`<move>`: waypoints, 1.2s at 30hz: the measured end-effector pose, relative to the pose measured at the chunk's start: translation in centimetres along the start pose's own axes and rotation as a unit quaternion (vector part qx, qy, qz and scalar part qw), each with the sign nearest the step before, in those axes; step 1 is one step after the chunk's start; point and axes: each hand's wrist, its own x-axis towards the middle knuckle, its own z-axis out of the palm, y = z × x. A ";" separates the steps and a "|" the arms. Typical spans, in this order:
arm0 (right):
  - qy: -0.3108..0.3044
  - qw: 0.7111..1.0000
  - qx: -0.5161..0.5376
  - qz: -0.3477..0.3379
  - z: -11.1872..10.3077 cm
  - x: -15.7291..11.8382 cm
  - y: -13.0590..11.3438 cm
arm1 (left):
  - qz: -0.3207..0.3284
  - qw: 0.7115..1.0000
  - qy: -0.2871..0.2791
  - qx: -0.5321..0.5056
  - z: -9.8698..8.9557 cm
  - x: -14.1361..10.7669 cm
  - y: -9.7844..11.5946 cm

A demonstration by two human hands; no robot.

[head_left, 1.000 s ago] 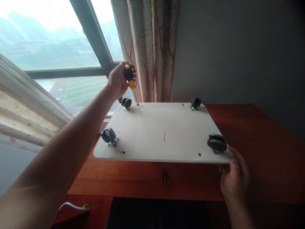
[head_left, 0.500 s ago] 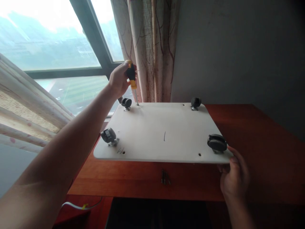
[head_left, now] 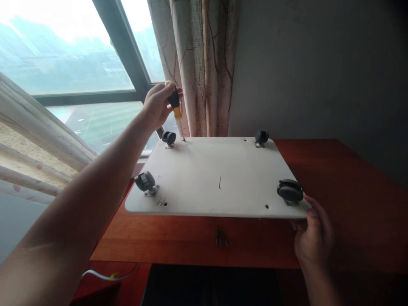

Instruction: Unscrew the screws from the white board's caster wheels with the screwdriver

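Note:
My left hand (head_left: 158, 104) is closed around the black and yellow handle of a screwdriver (head_left: 174, 100). The screwdriver leans slightly, and its tip meets a hole near the far left edge of a white board (head_left: 204, 165). Black caster wheels stand up at the board's corners, among them the far left caster (head_left: 168, 137) beside the tip and the near right caster (head_left: 290, 191). Gripping the board's near right corner is my right hand (head_left: 314, 233), thumb on the edge and some fingers hidden underneath. Open holes show along the near edge.
Several screws (head_left: 221, 237) lie on the reddish wooden table (head_left: 153, 238) in front of the board. Behind are a patterned curtain (head_left: 204, 68), a window (head_left: 89, 55) and a grey wall. A white cable (head_left: 98, 275) is at lower left.
The screwdriver's handle has tilted a little to the left as my left hand shifts around it. Its tip stays at the same hole. My right hand and the board look unmoved.

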 end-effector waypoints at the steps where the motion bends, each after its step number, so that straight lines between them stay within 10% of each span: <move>1: 0.000 1.000 -0.002 0.000 0.0 0.0 0.0 | 0.006 1.000 -0.003 0.005 0.0 -0.1 0.0; 36: -0.005 1.000 0.003 0.008 0.1 -0.2 -0.4 | -0.004 0.999 -0.022 -0.024 0.1 -0.6 0.5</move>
